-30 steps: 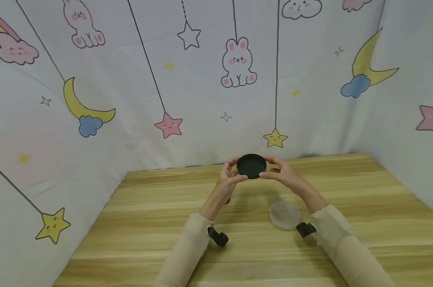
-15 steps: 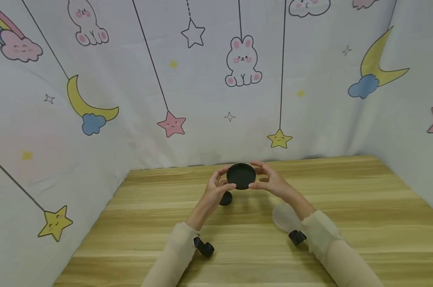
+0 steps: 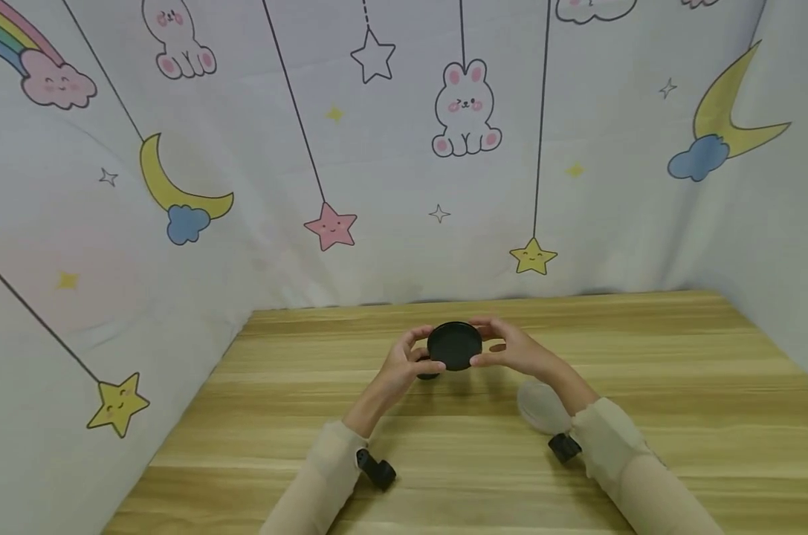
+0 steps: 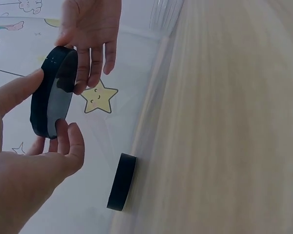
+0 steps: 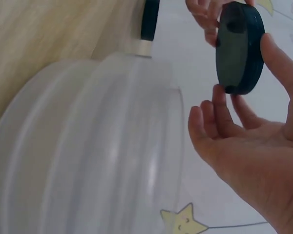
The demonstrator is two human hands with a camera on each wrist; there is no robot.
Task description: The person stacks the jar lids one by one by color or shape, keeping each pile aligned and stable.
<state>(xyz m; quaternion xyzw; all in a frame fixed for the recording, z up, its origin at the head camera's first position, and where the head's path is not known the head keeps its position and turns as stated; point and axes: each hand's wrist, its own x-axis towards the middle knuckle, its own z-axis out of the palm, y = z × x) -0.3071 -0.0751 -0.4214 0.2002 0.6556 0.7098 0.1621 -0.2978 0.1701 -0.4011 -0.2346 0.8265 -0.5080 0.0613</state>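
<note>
A round black lid point(image 3: 454, 346) is held up over the table, tilted so its shallow recessed side faces the head camera. My left hand point(image 3: 401, 362) grips its left rim, thumb at the lower edge and fingers behind. On the opposite rim, my right hand point(image 3: 516, 348) pinches it between thumb and fingers. Both wrist views show the lid's smooth, shiny outer face. A second black disc point(image 4: 122, 183) lies on the table behind my left hand, mostly hidden in the head view. Beneath my right forearm stands a clear ribbed plastic container point(image 5: 97, 146), partly covered by the sleeve.
The wood-grain table point(image 3: 470, 453) runs back to a white curtain point(image 3: 390, 148) printed with stars, moons and rabbits. More curtain closes in the left and right sides. A small black camera point(image 3: 375, 469) hangs at the left cuff, another camera point(image 3: 564, 448) at the right.
Both hands have brought the black lid lower and slightly to the left, keeping their hold. The second black disc came into view behind the left hand, then became partly hidden. The head view shifted slightly.
</note>
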